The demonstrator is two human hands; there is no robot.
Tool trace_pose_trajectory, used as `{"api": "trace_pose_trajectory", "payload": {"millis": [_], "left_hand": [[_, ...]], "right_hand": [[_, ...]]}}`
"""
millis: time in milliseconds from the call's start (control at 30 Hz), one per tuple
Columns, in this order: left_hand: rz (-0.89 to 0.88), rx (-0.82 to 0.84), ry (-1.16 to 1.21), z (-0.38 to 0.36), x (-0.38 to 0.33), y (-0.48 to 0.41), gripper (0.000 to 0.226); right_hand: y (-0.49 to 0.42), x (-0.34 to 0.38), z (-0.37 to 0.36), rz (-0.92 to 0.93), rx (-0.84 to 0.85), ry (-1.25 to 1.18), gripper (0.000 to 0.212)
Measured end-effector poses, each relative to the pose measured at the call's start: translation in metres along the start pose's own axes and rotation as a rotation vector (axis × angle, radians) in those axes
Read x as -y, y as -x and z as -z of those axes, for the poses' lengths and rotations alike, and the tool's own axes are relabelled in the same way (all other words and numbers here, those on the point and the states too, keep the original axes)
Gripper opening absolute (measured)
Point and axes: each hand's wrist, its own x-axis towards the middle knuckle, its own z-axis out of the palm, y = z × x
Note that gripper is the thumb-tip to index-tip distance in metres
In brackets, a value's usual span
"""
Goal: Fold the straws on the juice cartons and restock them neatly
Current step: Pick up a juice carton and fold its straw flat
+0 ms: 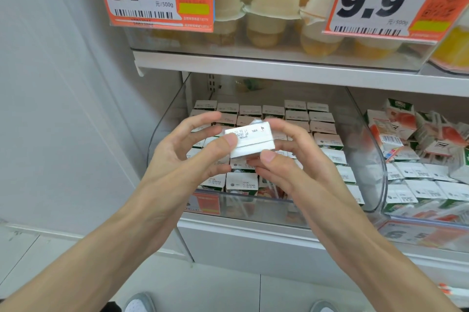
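Shelf: clear bin [375, 159] packed with carton rows [322, 129].
Hands: left hand [187, 149] and right hand [286, 159] pinch one juice carton [250, 140], thumbs on its face.
Risk: the fingertip grip could slip, dropping it onto the rows.

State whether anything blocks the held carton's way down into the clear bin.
Nothing visible: the carton, gripped by left hand and right hand, hangs above the open clear bin. Shelved cartons fill its seen rows.
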Motion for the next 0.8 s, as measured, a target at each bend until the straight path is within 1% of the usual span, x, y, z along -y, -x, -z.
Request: {"api": "trace_pose_trajectory", "payload": {"millis": [67, 167, 267, 333, 367, 400, 467, 533, 667, 733, 800], "left_hand": [[-0.011, 0.0, 0.0, 0.0009, 0.0008, -0.0002, 0.059], [-0.022, 0.015, 0.0, 0.0023, 0.003, -0.0001, 0.057], [-0.037, 0.077, -0.001, 0.0043, 0.0046, 0.0012, 0.053], [-0.069, 0.126, -0.063, 0.0043, 0.0044, 0.0021, 0.048], [-0.083, 0.148, -0.098, 0.0034, 0.0037, 0.0025, 0.048], [-0.091, 0.172, -0.114, 0.0022, 0.0029, 0.0032, 0.05], [-0.089, 0.215, -0.095, 0.0002, 0.0007, 0.0049, 0.063], [-0.061, 0.223, -0.08, -0.0025, -0.0012, 0.005, 0.07], [0.108, 0.053, -0.03, -0.003, -0.0032, -0.0012, 0.062], [0.154, 0.07, -0.074, -0.0009, -0.0025, -0.0025, 0.057], [0.114, 0.106, -0.138, 0.0018, -0.0012, -0.0019, 0.052]], "right_hand": [[-0.0006, -0.0001, -0.0005, -0.028, 0.005, -0.059, 0.044], [-0.0029, 0.0038, -0.0002, -0.105, -0.04, -0.173, 0.033], [-0.0008, 0.0043, 0.0007, -0.158, -0.056, -0.169, 0.028], [0.0008, 0.0035, 0.0015, -0.199, -0.053, -0.18, 0.025], [0.001, 0.0033, 0.0022, -0.216, -0.064, -0.202, 0.027], [0.0008, 0.0025, 0.0037, -0.227, -0.08, -0.235, 0.035], [-0.0006, 0.0026, 0.0057, -0.232, -0.105, -0.308, 0.054], [-0.0013, 0.0032, 0.0059, -0.215, -0.124, -0.333, 0.063], [0.0, 0.002, 0.0076, -0.156, -0.174, -0.236, 0.069], [0.0005, 0.0014, 0.0078, -0.127, -0.138, -0.218, 0.066], [0.0007, 0.002, 0.0067, -0.1, -0.075, -0.229, 0.057]]}}
